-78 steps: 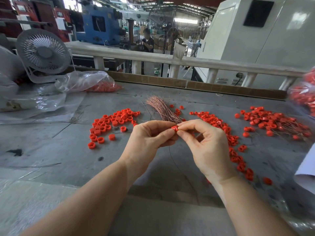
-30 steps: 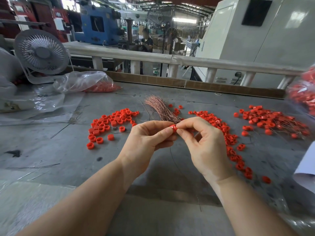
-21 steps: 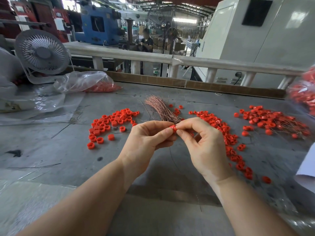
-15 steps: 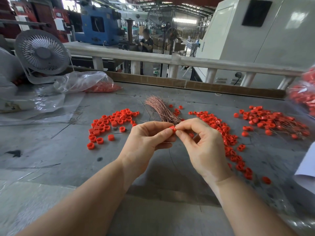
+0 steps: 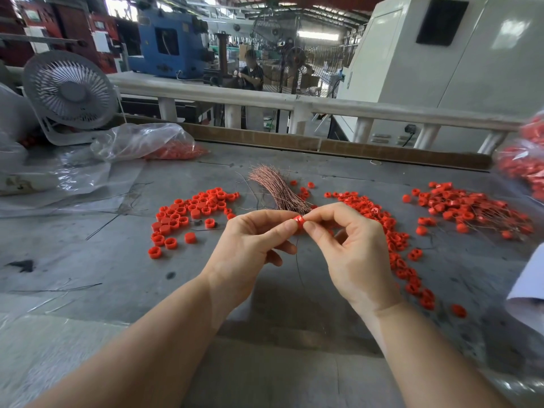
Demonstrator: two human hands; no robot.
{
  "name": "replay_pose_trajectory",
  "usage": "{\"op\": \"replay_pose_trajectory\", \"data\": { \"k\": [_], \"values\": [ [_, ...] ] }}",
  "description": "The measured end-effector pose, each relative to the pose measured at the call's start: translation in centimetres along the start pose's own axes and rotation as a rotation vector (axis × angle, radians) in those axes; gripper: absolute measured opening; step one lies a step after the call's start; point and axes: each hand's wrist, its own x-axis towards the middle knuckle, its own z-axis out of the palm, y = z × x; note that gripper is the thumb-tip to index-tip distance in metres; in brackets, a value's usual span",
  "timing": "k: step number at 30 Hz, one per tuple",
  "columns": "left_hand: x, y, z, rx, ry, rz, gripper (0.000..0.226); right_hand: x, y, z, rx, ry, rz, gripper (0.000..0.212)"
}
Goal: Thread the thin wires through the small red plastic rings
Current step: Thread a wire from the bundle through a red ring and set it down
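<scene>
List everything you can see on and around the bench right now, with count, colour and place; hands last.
held ring: one, red, pinched between both hands' fingertips
thin wire: one, dark, hanging below the held ring
wire bundle: one, coppery, centre of bench behind the hands
loose rings: many, red, left of the bundle
ring trail: many, red, curving down the right side
wired rings: many, red, far right pile with wires
bag of rings: one, clear plastic, back left
fan: one, grey-white, back left
bench: one, grey
left hand: one, pinching the ring
right hand: one, pinching the ring
</scene>
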Motion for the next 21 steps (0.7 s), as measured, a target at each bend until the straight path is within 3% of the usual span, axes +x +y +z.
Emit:
{"op": "replay_pose_trajectory", "data": {
  "k": [21],
  "values": [
    [-0.04,-0.08,-0.10,-0.001,0.015,0.004,0.013,-0.04,-0.01,-0.04,-0.051,-0.025,-0.058,0.008]
  ]
}}
